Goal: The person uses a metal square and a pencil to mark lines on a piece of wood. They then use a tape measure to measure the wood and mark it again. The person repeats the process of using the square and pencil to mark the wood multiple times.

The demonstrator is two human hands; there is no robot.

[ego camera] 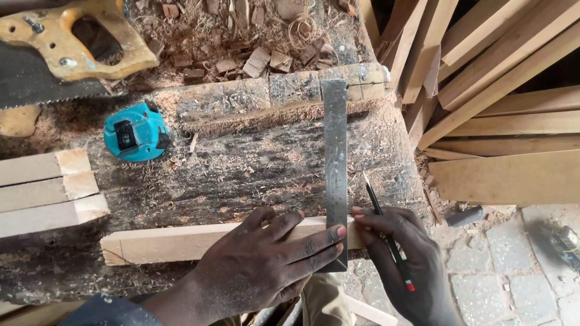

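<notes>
While my left hand [266, 265] presses the flat steel ruler [335, 175] across the pale wooden strip [181, 241] at the bench's near edge, my right hand [411, 265] pinches the black pencil [386, 235], with no line visible yet beside the ruler.

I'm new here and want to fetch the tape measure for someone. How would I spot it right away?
Look at the rough, sawdust-covered workbench. On its left part, just below the hand saw with the yellow wooden handle, lies the tape measure. It is a small, rounded, bright turquoise case with a black clip, the only vivid blue thing among brown wood and shavings.
</notes>
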